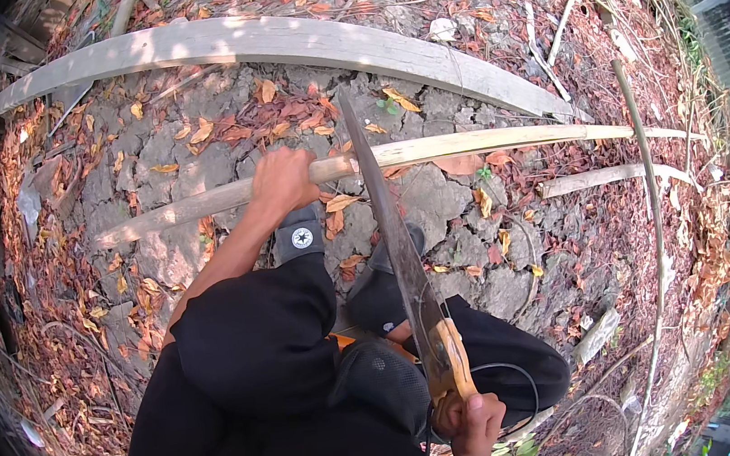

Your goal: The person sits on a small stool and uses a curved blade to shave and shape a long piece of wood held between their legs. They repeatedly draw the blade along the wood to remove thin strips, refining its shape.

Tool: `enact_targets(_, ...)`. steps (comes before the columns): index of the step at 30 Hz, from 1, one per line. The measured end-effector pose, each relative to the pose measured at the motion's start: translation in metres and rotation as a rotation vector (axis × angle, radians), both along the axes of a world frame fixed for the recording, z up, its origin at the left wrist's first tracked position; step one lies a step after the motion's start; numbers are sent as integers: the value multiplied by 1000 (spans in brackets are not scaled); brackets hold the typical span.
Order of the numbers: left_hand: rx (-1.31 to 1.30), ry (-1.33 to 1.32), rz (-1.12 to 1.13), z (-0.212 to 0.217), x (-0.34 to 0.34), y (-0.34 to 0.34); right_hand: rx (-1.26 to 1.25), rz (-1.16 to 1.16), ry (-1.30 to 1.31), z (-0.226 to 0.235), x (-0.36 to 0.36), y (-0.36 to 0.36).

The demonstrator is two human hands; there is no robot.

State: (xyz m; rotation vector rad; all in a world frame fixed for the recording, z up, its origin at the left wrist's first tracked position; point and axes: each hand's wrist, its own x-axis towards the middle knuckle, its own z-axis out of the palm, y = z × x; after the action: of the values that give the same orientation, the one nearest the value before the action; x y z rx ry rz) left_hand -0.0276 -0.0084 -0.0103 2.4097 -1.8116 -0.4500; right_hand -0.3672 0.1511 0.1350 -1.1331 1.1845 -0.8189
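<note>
My left hand [283, 180] is closed around a long pale wooden pole [482, 142] that lies crosswise in front of me, just beyond my left shoe. In my right hand [473, 426], low and to the right of my lap, is the wooden handle of a handsaw [406, 264]. The saw's long dark blade points away from me and crosses the pole a little to the right of my left hand. Whether its teeth have cut into the wood cannot be made out.
A wide grey plank [251, 40] lies beyond the pole. To the right are a short piece of wood [605, 178] and a long thin stick [651, 220]. Cracked soil and dry leaves cover the ground. Corrugated sheeting [729, 74] stands along the right edge.
</note>
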Motion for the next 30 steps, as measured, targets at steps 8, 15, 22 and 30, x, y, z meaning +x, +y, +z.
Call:
enact_targets(8,63,57,15,11,-1,6,62,-44,-139,14,-27,-10)
enact_targets(15,49,63,7,13,-6,12,0,-105,-64,14,-8,-3)
enact_targets(22,17,46,15,11,-5,8,-88,28,226,12,8,-14)
enact_targets(30,1,76,25,16,-13,19,-229,176,290,-5,59,-49)
